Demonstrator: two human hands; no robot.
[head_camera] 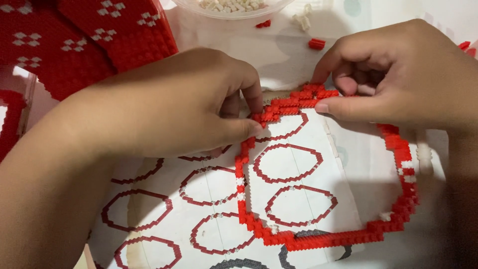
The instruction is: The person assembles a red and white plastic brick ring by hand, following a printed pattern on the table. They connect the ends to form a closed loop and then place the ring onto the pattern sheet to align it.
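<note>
A large ring of small red building bricks (pixel 318 239), with a few white bricks set in it, lies on a printed sheet of ring outlines (pixel 209 187). My left hand (pixel 184 104) pinches the ring's upper left part between thumb and fingers. My right hand (pixel 398 74) grips the top edge of the same ring, thumb pressed along the red bricks. The ring's upper right stretch is hidden under my right hand.
A clear bowl of white bricks (pixel 231 7) stands at the top centre. Red brick panels with white diamond patterns (pixel 84 40) lie at the top left. Loose red bricks (pixel 316 44) and white ones (pixel 301 20) are scattered near the bowl.
</note>
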